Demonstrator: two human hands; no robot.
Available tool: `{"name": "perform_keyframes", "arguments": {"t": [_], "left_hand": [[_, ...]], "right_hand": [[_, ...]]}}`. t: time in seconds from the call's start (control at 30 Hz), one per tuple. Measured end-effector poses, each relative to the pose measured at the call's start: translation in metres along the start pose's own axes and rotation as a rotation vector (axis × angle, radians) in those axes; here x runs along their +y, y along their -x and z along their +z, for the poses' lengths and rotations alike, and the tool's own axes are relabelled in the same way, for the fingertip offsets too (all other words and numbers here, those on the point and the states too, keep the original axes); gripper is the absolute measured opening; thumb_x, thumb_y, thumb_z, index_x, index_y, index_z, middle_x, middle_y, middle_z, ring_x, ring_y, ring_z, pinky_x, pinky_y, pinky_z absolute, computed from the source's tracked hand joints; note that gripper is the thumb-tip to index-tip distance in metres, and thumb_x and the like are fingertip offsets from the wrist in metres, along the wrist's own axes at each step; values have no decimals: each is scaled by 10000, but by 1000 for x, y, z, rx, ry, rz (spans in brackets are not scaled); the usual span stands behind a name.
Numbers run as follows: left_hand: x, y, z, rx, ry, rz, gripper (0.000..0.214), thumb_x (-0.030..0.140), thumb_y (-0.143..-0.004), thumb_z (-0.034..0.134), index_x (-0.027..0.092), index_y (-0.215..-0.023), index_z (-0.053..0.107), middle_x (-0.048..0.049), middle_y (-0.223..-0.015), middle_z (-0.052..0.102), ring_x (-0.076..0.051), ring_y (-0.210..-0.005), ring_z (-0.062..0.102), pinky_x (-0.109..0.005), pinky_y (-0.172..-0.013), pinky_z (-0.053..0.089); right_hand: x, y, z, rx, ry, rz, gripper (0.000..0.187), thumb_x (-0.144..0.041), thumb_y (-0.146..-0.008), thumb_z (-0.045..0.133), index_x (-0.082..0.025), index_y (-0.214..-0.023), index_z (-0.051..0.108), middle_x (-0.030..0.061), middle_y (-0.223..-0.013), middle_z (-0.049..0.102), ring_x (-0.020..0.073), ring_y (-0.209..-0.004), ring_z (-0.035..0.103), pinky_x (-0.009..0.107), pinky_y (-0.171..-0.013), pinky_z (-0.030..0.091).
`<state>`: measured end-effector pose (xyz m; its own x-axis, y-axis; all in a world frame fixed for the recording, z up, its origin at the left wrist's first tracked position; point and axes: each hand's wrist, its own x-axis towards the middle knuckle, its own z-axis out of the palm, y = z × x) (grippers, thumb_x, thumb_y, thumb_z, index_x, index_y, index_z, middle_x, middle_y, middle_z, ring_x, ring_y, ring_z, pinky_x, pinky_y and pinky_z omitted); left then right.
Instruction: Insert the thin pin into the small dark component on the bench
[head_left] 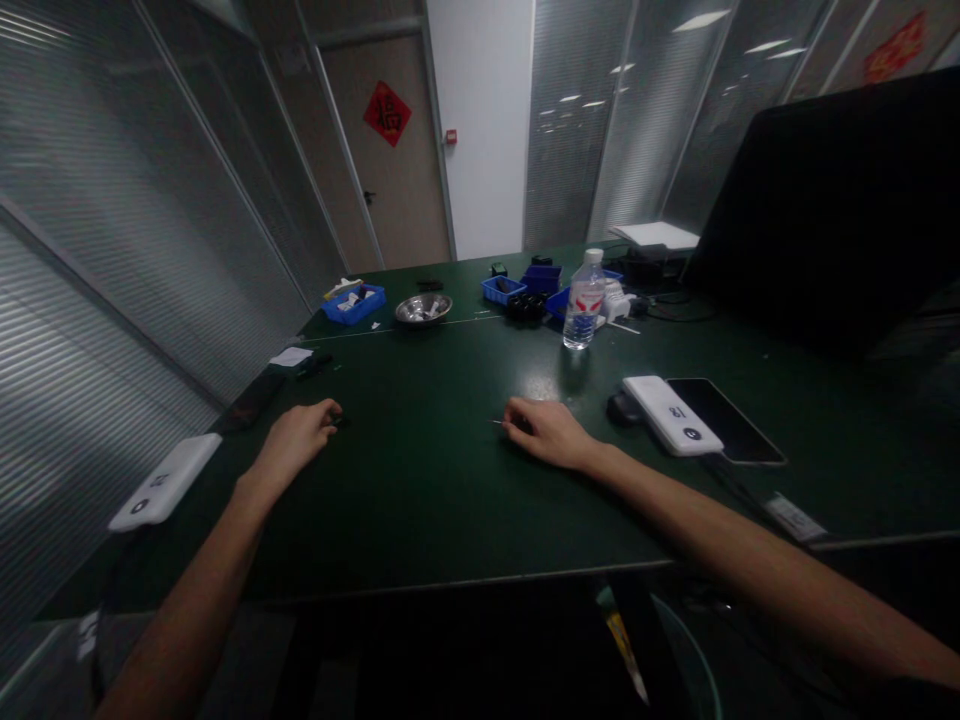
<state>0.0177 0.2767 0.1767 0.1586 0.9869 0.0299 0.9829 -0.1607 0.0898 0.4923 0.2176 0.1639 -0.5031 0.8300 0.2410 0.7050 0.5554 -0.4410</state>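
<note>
My left hand (pixel 298 438) rests over the left part of the green table (pixel 420 470). Its thumb and fingers are pinched on a small dark piece (pixel 340 420), too small to name. Nearer the middle, my right hand (pixel 546 430) is closed, its fingers curled round something whose thin, light tip (pixel 496 421) sticks out to the left. The rest of that slim object is hidden by the fingers. The two hands are well apart, both low over the tabletop.
Beside my arms lie a white power bank (pixel 166 482) and another white power bank (pixel 673 415) by a phone (pixel 726 420). Farther back stand a water bottle (pixel 583 305), a metal bowl (pixel 424 309) and blue trays (pixel 355 303). A black monitor (pixel 825 210) rises at right.
</note>
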Motion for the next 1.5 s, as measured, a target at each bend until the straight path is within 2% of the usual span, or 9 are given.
{"name": "perform_keyframes", "arguments": {"t": [0.23,0.33,0.5,0.63,0.77,0.87,1.03,1.1,1.5], "left_hand": [[64,31,-17,-157,122,183,269,294,-898,616,296,-1144,725,-41,-1143,745,-245,-1015,695,-324,-810,492],[101,40,-23,-333,314,316,235,357,-906,654,302,-1120,735,-34,-1105,737,-219,-976,689,-302,-795,492],[163,48,-19,-664,595,599,293,392,-807,812,242,-1050,750,-39,-1051,720,-190,-956,670,-291,-802,496],[204,45,-9,-771,667,748,345,400,-766,853,217,-1043,758,-43,-987,706,-172,-872,650,-279,-735,485],[231,33,-1,-696,659,786,338,435,-806,814,186,-1025,750,-47,-931,683,-161,-799,624,-278,-683,457],[236,16,7,-573,664,771,317,442,-849,767,174,-1015,735,-50,-944,663,-161,-802,610,-286,-691,451],[218,-15,30,-130,637,628,259,428,-935,658,187,-1007,721,-49,-973,643,-187,-880,589,-318,-779,452],[211,-22,38,-25,626,589,244,411,-950,636,195,-1018,726,-45,-972,641,-196,-906,587,-325,-803,453],[209,-16,37,16,568,627,252,408,-958,629,218,-1089,730,-51,-1030,655,-212,-945,580,-341,-815,468]], "right_hand": [[-2,0,-2,-8,0,9,113,-311,-975,568,-220,-1031,605,23,-926,678,159,-764,581,271,-681,366],[-3,0,-2,-12,-3,9,111,-313,-978,565,-219,-1024,601,26,-927,678,158,-762,581,272,-689,369],[-2,1,-1,-4,0,8,121,-317,-981,561,-220,-1037,605,29,-939,681,162,-775,585,274,-701,372],[-2,1,0,15,11,-2,106,-308,-974,565,-222,-1026,598,21,-926,674,160,-773,585,273,-705,367],[-1,1,2,29,26,-5,108,-315,-974,567,-219,-1016,592,17,-904,666,157,-761,581,269,-692,356],[0,0,4,40,33,-1,116,-324,-983,561,-219,-1023,592,18,-905,668,153,-744,575,266,-679,348],[0,0,3,34,24,-4,121,-320,-980,562,-216,-1032,598,21,-907,672,156,-753,579,264,-680,349],[-1,0,1,28,16,-6,121,-315,-977,563,-217,-1035,602,25,-921,676,160,-766,583,266,-691,357],[-3,0,0,45,60,16,140,-330,-959,593,-210,-1021,629,36,-910,656,164,-772,573,271,-687,362]]}}
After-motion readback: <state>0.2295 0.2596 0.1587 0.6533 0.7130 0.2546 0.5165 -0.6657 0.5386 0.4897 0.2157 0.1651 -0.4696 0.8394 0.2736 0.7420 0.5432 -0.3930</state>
